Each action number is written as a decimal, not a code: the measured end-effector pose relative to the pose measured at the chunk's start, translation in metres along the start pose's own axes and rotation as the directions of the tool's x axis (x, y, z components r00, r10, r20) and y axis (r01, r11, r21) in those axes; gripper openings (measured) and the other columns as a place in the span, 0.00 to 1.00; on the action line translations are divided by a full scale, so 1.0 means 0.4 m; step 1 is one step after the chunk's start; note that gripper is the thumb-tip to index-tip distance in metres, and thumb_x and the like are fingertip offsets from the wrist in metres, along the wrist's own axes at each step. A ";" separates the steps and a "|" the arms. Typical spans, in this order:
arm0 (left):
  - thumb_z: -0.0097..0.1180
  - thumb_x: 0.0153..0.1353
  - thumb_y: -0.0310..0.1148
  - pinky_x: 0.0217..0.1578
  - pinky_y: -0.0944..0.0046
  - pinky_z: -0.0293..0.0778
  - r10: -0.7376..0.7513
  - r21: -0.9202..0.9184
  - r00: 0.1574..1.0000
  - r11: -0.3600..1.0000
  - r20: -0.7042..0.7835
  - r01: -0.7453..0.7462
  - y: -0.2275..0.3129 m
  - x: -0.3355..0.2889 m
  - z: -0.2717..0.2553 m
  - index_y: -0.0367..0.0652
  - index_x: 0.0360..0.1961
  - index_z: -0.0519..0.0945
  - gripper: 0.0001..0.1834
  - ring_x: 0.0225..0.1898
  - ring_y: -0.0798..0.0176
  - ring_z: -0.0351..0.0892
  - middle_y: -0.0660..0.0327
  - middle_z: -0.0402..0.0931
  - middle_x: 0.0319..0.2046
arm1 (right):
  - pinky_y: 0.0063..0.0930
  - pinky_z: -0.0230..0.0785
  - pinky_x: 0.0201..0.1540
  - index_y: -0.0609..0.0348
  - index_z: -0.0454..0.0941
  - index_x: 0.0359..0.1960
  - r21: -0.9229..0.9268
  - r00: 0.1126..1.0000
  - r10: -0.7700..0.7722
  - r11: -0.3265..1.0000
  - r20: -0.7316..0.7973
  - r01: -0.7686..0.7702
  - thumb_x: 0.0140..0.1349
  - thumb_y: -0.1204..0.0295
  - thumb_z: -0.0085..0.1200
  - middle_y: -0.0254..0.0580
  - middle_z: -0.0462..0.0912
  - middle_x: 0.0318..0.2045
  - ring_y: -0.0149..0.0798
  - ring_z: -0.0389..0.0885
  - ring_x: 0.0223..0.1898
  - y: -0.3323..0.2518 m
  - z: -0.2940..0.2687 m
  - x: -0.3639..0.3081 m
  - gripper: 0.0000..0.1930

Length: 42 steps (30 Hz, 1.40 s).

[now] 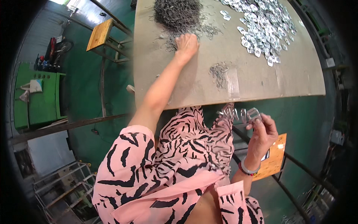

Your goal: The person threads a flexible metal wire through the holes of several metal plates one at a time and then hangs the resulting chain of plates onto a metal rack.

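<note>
My left hand (187, 44) reaches over the table to the near edge of a heap of thin dark wire hooks (178, 15). Its fingers are curled down among the loose ones; what they pinch, if anything, is hidden. Off the table's near edge, above my lap, my right hand (262, 130) is closed with thumb and fingers on a silver metal buckle (253, 114). Several more shiny pieces trail from it to the left in a row; how they are joined I cannot tell. A small cluster of wire hooks (219, 74) lies nearer me.
A broad pile of silver buckles (263, 28) covers the table's far right. Clear tape (232, 82) is stuck to the grey tabletop (294, 80). Wooden stools (100, 34) stand at the left and by my right arm. A green cabinet (39, 97) is at far left.
</note>
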<state>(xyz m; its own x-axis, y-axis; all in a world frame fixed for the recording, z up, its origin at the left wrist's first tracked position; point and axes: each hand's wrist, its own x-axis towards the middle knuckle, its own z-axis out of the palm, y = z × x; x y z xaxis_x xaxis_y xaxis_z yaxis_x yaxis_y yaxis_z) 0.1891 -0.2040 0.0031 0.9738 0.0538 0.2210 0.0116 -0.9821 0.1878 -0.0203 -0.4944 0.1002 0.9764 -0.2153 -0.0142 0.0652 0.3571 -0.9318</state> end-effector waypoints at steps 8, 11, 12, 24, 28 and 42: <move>0.53 0.53 0.34 0.41 0.50 0.71 0.047 -0.090 0.993 0.994 -0.104 -0.056 0.037 -0.069 -0.010 0.36 0.28 0.79 0.11 0.38 0.46 0.77 0.46 0.77 0.32 | 0.20 0.72 0.26 0.72 0.77 0.35 -0.034 0.998 -0.057 0.998 0.004 0.057 0.52 0.90 0.50 0.41 0.75 0.27 0.33 0.77 0.23 -0.015 0.008 -0.020 0.09; 0.47 0.58 0.34 0.42 0.49 0.68 0.162 -0.262 0.963 0.940 -0.214 -0.216 0.093 -0.177 0.000 0.37 0.33 0.74 0.10 0.40 0.45 0.73 0.47 0.74 0.35 | 0.20 0.72 0.26 0.71 0.77 0.35 -0.050 0.996 -0.081 0.995 0.031 0.083 0.52 0.90 0.50 0.41 0.76 0.26 0.32 0.76 0.23 -0.028 0.015 -0.042 0.10; 0.48 0.58 0.34 0.41 0.49 0.69 0.166 -0.304 0.982 0.935 -0.087 -0.185 0.131 -0.217 -0.008 0.37 0.32 0.74 0.10 0.40 0.44 0.73 0.46 0.74 0.34 | 0.20 0.72 0.26 0.71 0.77 0.35 -0.074 0.995 -0.090 0.993 0.031 0.092 0.52 0.90 0.50 0.41 0.76 0.26 0.33 0.76 0.22 -0.029 0.013 -0.046 0.10; 0.55 0.56 0.36 0.42 0.54 0.72 0.068 -0.078 0.997 0.994 -0.037 -0.070 0.002 -0.069 -0.021 0.44 0.33 0.82 0.09 0.43 0.49 0.74 0.52 0.76 0.35 | 0.20 0.72 0.26 0.72 0.77 0.35 -0.113 0.994 -0.107 0.988 0.015 0.108 0.52 0.90 0.49 0.42 0.76 0.28 0.33 0.77 0.24 -0.037 -0.004 -0.079 0.09; 0.55 0.48 0.26 0.44 0.49 0.68 0.172 0.157 0.983 0.971 0.065 -0.180 -0.009 -0.043 0.004 0.41 0.29 0.82 0.07 0.45 0.50 0.71 0.50 0.74 0.38 | 0.20 0.72 0.26 0.73 0.77 0.35 -0.097 0.994 -0.105 0.990 -0.007 0.104 0.52 0.90 0.50 0.42 0.75 0.28 0.33 0.77 0.24 -0.029 -0.019 -0.074 0.09; 0.42 0.60 0.28 0.38 0.49 0.71 0.101 -0.135 0.965 0.981 -0.242 -0.137 -0.019 0.045 -0.095 0.38 0.37 0.67 0.06 0.39 0.44 0.74 0.46 0.71 0.35 | 0.22 0.72 0.26 0.71 0.77 0.35 -0.098 0.997 -0.071 0.993 -0.027 0.068 0.53 0.88 0.50 0.41 0.75 0.28 0.33 0.77 0.25 -0.030 -0.029 -0.023 0.08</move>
<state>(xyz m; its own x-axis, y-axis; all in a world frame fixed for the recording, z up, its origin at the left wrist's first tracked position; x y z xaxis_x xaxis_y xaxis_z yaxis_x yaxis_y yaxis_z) 0.1980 -0.1887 0.0421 0.8860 -0.0041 0.4636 -0.1525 -0.9469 0.2831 -0.0326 -0.5074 0.1075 0.9636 -0.2641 0.0419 0.1105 0.2506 -0.9618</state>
